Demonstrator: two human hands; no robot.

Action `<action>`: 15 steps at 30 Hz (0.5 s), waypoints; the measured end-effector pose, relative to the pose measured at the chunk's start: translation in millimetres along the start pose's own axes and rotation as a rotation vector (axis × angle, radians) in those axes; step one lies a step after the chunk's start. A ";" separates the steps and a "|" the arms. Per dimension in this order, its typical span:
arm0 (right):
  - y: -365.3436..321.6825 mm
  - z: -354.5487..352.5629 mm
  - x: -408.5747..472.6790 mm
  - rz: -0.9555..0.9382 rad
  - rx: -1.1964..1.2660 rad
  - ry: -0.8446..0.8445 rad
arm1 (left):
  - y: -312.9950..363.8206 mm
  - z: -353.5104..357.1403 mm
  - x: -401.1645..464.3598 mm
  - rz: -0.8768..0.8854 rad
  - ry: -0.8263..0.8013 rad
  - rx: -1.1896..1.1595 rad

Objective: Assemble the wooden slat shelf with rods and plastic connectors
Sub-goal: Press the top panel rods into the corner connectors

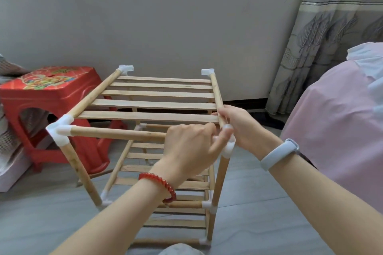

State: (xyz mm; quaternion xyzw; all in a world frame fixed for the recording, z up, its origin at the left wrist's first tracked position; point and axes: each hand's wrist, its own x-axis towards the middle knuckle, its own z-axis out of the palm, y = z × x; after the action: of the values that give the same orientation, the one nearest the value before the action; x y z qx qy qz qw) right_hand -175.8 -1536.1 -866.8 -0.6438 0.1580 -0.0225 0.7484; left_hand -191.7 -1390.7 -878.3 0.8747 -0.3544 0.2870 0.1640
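The pale slatted wooden shelf frame stands on the grey floor. Left hand grips the front wooden rod; right hand grips the side rod, seating both into the near-right white plastic corner connector. Next probably calls for firm inward pressure.

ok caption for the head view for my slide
Both hands, left hand and right hand, work at the near-right top connector of the wooden slat shelf.
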 end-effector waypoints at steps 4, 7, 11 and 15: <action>-17.6 -16.4 0.0 0.057 -0.130 -0.131 | 16.8 -2.9 6.1 -0.057 -0.092 0.137; -21.4 -18.1 3.3 0.051 -0.242 -0.137 | 21.5 -4.0 16.0 -0.159 -0.238 0.114; -25.2 -15.7 5.2 0.029 -0.341 -0.115 | 29.8 -5.8 28.9 -0.212 -0.306 0.002; -23.2 -11.4 3.6 -0.039 -0.381 -0.063 | 29.1 -12.1 30.1 -0.220 -0.330 -0.093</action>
State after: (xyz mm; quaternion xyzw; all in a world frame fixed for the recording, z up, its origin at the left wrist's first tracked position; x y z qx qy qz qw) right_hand -171.5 -1551.8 -846.3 -0.7770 0.1235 0.0133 0.6171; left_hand -199.6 -1420.9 -847.8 0.9348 -0.2917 0.1037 0.1742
